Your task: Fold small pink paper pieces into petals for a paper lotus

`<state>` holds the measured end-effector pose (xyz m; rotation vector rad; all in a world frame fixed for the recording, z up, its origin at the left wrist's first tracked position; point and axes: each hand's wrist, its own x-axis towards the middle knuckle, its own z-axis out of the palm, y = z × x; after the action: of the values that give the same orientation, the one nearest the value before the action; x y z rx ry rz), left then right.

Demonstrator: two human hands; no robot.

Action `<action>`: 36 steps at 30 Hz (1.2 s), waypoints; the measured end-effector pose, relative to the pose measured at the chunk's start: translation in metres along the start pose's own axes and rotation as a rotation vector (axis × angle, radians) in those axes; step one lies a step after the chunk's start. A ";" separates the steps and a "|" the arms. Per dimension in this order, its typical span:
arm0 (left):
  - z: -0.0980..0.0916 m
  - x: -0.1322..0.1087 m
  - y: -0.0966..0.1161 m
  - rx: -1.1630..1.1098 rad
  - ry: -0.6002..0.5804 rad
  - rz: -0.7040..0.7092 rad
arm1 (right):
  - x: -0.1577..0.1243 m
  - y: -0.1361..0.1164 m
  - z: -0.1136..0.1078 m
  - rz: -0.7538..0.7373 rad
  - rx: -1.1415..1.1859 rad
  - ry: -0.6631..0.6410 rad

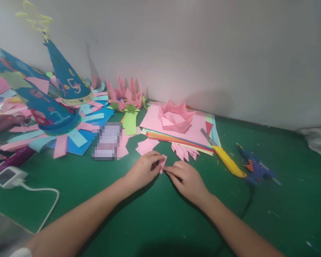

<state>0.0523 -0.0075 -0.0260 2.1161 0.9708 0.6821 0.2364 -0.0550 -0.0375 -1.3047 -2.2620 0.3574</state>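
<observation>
Between my hands, just above the green table, is a small folded piece of pink paper [163, 162]. My left hand [143, 167] is closed, pinching it from the left side. The fingertips of my right hand [188, 178] press on its lower right edge, fingers curled. Just beyond the hands lie pink paper pieces [147, 145] and a spread of pointed pink paper pieces [186, 151]. Behind these, a pink folded paper flower [176, 116] sits on a stack of coloured paper [149, 119].
A yellow utility knife [228, 162] and a blue glue gun [258, 171] lie on the right. At left stand blue party hats [66, 75] among paper strips, with a phone [107, 141] and a white cabled device [10, 177]. A pink paper crown [127, 94] stands against the wall.
</observation>
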 end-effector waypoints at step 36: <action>0.002 0.001 -0.003 -0.011 0.003 0.006 | -0.001 -0.012 -0.013 -0.266 -0.006 -0.114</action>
<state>0.0528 -0.0059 -0.0293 2.1099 0.9612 0.6922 0.2350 -0.0616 -0.0216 -0.9898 -2.4953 0.3371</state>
